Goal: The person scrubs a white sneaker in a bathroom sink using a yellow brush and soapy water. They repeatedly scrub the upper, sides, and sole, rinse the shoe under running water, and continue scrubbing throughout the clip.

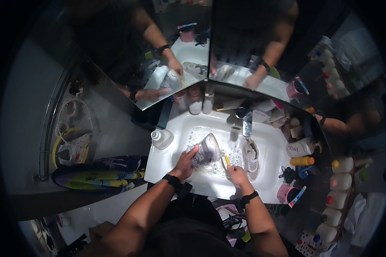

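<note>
Over the soapy white sink (268, 188), my left hand (185, 165) is closed around a grey-and-white sneaker (208, 150), which is tilted with its sole toward the right. Just right of that shoe, my right hand (239, 174) grips a slim brush (227, 161) with a yellow part showing. The brush looks slightly apart from the sole, and my fingers cover much of it. A second pale sneaker (251, 158) rests in the basin to the right, under the chrome faucet (247, 122), its laced opening facing up.
A white bottle (162, 139) stands on the left rim. Several bottles and tubes line the back, including a lotion bottle (300, 147) at right. A pink cup (285, 193) sits at the front right corner. Mirror cabinet doors (171, 51) hang above the sink.
</note>
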Available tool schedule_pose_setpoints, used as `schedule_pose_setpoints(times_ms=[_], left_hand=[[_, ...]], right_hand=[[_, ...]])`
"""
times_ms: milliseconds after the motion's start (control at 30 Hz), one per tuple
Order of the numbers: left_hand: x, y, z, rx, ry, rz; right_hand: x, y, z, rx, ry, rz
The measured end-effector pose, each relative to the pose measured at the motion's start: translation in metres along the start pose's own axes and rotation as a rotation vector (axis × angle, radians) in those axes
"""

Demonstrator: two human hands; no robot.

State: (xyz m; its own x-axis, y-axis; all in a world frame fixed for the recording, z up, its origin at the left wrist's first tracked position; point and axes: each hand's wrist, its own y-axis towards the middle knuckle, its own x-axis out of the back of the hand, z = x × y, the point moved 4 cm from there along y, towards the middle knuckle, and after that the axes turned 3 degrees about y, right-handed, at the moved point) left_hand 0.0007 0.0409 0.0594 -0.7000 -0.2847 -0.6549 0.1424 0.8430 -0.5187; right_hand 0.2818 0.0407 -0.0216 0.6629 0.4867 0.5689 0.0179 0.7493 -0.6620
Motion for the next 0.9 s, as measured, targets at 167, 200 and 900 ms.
schedule_pose_setpoints(times_ms=[167, 200, 900], left_hand=[[0.017, 0.006, 0.016, 0.05, -0.173, -0.06], [0.019, 0.007, 0.017, 0.047, -0.156, -0.086], [0.0, -0.04, 0.052, -0.125, 1.684, -0.254]], right_hand=[[-0.002, 0.052, -0.022, -0.031, -0.204, -0.121], [-0.002, 0.057, -0.03, -0.055, -0.214, -0.148], [0.03, -0.12, 0.061, 0.286, -0.344, -0.026]])
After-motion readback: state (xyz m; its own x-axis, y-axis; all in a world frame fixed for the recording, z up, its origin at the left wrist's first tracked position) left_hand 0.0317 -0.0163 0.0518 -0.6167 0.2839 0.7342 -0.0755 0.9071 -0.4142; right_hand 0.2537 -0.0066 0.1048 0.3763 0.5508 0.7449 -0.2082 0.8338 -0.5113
